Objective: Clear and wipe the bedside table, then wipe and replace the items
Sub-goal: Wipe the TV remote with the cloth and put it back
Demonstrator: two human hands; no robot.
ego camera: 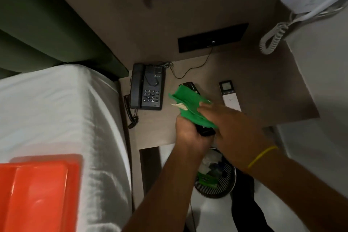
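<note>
Black remote (pixel 191 86) above bedside table (pixel 254 88), left hand (pixel 190 133) clamped on its near end, right hand (pixel 224 118) pressing green cloth (pixel 190 105) over it. Black phone (pixel 147 86) left, white remote (pixel 229 96) right, both on table. Mesh bin (pixel 216 175) below table edge holds crumpled trash

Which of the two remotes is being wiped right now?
The black remote, held in the left hand and wrapped in the green cloth. The white remote lies untouched on the table.
</note>
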